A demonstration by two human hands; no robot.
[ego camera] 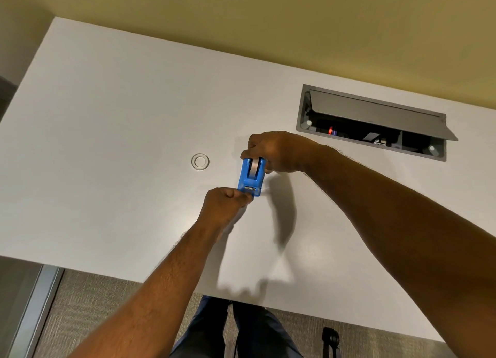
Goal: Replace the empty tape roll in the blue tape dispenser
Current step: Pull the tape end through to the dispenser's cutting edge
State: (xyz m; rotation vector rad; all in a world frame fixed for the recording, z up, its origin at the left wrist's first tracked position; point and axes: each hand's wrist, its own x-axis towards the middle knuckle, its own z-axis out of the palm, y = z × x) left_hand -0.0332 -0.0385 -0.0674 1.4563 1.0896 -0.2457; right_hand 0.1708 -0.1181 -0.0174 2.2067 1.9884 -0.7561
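Observation:
The blue tape dispenser (250,179) stands on the white table (107,116) near its middle, with a roll of tape (254,167) seated in its slot. My right hand (279,152) grips the dispenser's far end around the roll. My left hand (228,204) is at the near end by the cutter, its fingers pinched together; what they pinch is too small to tell. A clear, flat ring, the empty tape core (200,161), lies on the table to the left of the dispenser, apart from both hands.
A grey cable box (370,121) with its lid raised is set into the table at the back right, with plugs inside. The table's near edge runs below my forearms; carpet and my legs show beneath. A yellow wall stands behind the table.

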